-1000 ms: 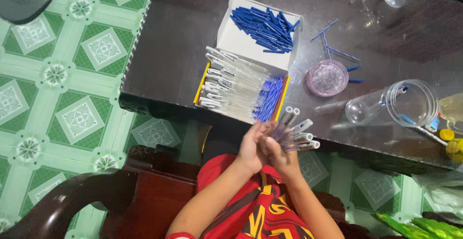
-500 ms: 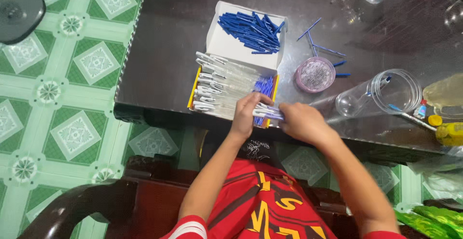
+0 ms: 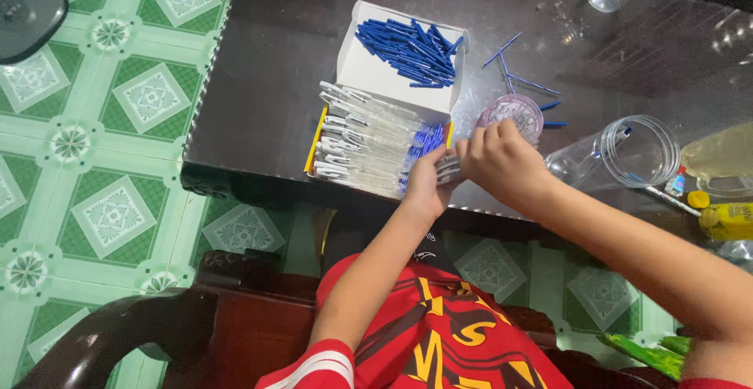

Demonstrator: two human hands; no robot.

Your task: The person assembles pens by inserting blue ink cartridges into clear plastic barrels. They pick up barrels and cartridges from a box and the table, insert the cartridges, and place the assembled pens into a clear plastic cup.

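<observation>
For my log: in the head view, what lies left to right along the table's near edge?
Box of clear pens → left hand → right hand → clear plastic jar on its side → yellow bottle.

- Floor (image 3: 118, 122): glazed tiles, green and white, with a repeating square and floral pattern; it reflects light softly.
- Table (image 3: 267, 67): dark, glossy top with a patterned pale edge strip along its near and left sides; the surface shows glare.
- Chair (image 3: 196, 326): dark carved wood, curved arm at lower left.
- Dark rounded object (image 3: 23, 5) on the floor, upper left; kind unclear.
</observation>
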